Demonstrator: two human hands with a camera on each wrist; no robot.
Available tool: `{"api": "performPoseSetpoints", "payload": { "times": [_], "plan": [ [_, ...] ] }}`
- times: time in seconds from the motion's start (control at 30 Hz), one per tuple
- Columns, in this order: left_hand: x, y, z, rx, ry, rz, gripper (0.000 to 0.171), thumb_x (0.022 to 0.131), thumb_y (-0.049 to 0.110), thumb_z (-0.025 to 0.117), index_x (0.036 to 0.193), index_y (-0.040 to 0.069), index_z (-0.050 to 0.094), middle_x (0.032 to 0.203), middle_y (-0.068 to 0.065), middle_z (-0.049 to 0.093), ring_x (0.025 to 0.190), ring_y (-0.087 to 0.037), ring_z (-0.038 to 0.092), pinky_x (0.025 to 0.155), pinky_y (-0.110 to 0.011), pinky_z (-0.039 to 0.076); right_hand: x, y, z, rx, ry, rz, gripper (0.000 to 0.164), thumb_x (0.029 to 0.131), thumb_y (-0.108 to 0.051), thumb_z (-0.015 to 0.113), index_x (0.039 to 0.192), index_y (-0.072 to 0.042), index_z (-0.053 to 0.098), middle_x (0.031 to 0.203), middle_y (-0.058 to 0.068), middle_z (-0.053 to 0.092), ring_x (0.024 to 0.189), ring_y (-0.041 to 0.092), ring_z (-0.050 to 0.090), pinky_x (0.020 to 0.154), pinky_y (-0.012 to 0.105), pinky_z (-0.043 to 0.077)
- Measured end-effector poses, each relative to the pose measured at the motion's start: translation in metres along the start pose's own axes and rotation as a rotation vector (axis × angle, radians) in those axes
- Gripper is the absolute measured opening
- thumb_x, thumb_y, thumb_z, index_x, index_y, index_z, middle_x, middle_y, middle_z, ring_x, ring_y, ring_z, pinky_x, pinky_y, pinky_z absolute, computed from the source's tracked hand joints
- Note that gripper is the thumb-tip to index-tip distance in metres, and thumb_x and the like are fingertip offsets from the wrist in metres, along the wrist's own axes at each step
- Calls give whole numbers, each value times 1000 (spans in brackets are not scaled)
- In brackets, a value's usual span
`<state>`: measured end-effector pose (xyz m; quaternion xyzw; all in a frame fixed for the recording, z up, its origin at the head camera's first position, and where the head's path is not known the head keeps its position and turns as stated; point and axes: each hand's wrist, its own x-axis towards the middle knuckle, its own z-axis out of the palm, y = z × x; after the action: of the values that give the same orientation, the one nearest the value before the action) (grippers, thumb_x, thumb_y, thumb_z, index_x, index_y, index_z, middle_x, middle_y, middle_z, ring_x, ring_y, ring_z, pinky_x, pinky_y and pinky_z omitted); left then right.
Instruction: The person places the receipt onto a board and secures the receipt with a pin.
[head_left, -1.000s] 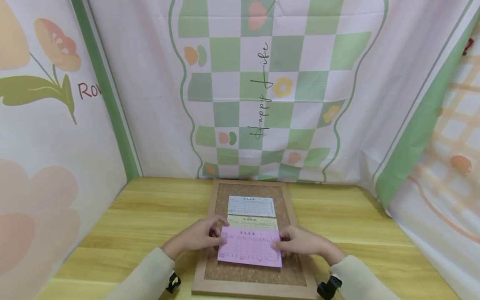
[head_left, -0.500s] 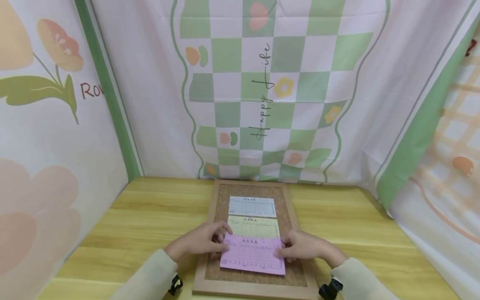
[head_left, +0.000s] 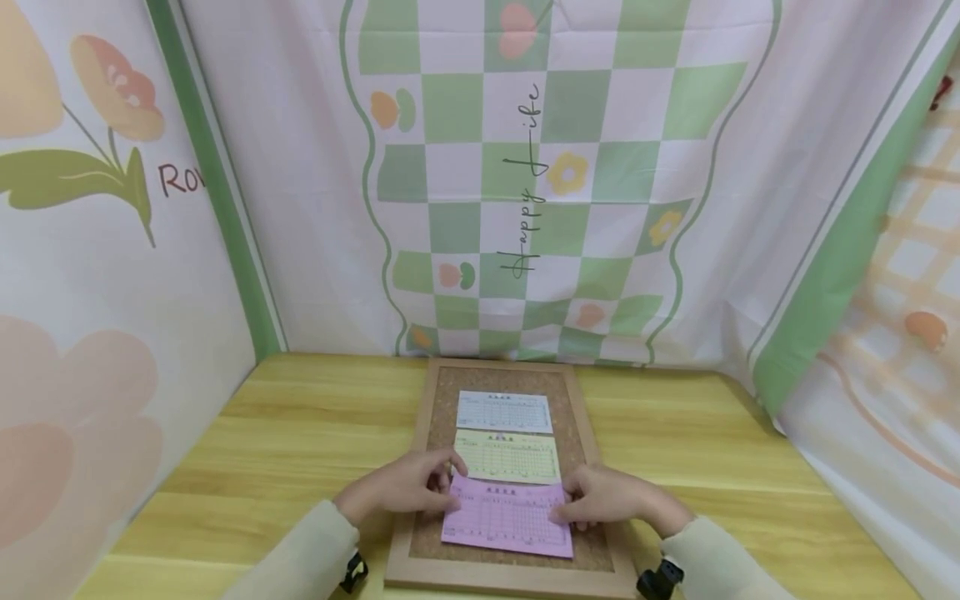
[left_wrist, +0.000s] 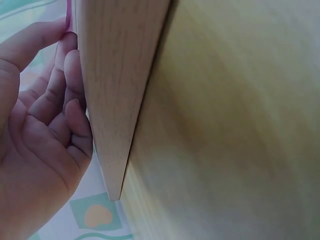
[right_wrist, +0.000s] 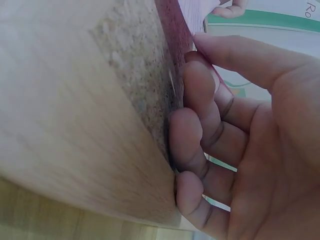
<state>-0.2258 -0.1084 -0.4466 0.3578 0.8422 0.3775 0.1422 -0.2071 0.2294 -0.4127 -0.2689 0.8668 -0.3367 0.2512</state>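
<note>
A pink printed form slip is pinched at its left edge by my left hand and at its right edge by my right hand. It lies low over the cork board, just below a yellow form slip. Farther up the board is a light blue form slip. In the left wrist view, the left thumb and forefinger meet at a sliver of pink paper, beside the wooden frame. From the right wrist view, the right thumb presses on the pink slip's edge, and the curled fingers sit close to the cork.
The board's raised wooden frame lies on a yellow wood-grain table. A patterned cloth hangs behind the table, with more cloth on both sides. Dark straps show near both cuffs.
Both hands have drawn the pink slip down the board, toward the person. The yellow slip, partly covered before, now shows almost whole. The blue slip stays in place.
</note>
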Motion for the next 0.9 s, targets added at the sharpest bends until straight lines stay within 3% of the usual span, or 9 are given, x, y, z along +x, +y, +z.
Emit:
{"api": "performPoseSetpoints", "payload": {
  "times": [0.3,0.9],
  "plan": [
    [1,-1,2,29,7,18,34,89,18,77,117,14,58,78,10,57,67,-1,52,62,-20,48,3,4,4,-42,28,28,28,92,-29,73,70,-14,63,60,-4,60,51,6,46,47,20,34],
    [-1,3,1,44,28,-25,34,87,17,80,115,14,59,77,9,59,68,-3,54,64,-22,49,3,2,6,-69,47,44,32,91,-29,74,66,-13,63,57,-5,58,49,6,43,45,21,32]
  ]
}}
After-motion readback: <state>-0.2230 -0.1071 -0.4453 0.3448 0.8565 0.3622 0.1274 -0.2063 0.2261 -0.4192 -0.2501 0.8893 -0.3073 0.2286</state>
